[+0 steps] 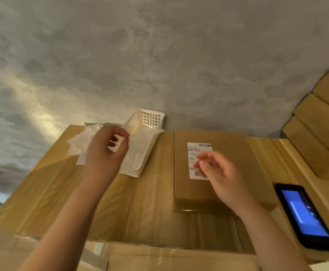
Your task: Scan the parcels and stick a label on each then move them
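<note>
- Brown cardboard parcel [208,169] lies at the centre-right of the work surface of flat cardboard boxes [93,202], a white label [197,153] on its top.
- Right hand [220,173] hovers over the label's 5 o'clock corner, fingers loosely spread, gripping nothing.
- Left hand [105,153], at 9 o'clock from the parcel, pinches a small white scrap [115,146] over the white basket [144,133] of paper sheets.
- Black phone [306,216], screen lit blue, lies at 4 o'clock from the parcel.
</note>
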Available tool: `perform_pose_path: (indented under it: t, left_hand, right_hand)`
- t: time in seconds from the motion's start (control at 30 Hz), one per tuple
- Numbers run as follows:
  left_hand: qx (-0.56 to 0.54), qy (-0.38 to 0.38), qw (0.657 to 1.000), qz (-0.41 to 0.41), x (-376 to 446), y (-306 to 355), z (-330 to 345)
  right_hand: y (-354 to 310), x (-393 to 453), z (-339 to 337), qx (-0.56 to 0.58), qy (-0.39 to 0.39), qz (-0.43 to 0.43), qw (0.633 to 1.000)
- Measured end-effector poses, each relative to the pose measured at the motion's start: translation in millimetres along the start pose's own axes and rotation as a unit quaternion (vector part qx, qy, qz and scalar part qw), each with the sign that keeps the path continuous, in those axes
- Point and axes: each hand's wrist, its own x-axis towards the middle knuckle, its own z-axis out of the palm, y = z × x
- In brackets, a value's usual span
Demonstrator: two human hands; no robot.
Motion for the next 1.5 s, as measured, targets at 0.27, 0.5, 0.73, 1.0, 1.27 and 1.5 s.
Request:
perform_pose_path:
  t: [0.27, 0.5, 0.73, 1.0, 1.27, 1.5]
  left_hand:
    - [-0.061, -0.126, 0.982, 0.13, -69.0, 36.4, 80.1]
    - [-0.095, -0.147, 0.98, 0.092, -89.6, 56.4, 93.2]
    - [-0.19, -0.239, 0.943, -0.132, -98.0, 76.7, 88.9]
    - [-0.246, -0.263, 0.92, -0.153, -99.2, 82.2, 85.5]
    - [-0.237, -0.264, 0.923, -0.147, -95.5, 82.0, 82.7]
    - [-0.225, -0.269, 0.925, -0.144, -93.2, 80.4, 83.2]
  right_hand:
    - [3.9, -34.0, -32.9, 0.132, -0.02, 0.086, 0.987]
    - [17.1, -53.2, -55.0, 0.131, 0.075, 0.064, 0.986]
    - [22.0, -60.1, -63.1, 0.106, 0.102, 0.002, 0.989]
    - [20.6, -58.7, -62.6, 0.118, 0.081, -0.01, 0.99]
    - [22.1, -57.0, -61.8, 0.115, 0.074, -0.008, 0.991]
    - [25.6, -54.4, -59.6, 0.114, 0.07, -0.006, 0.991]
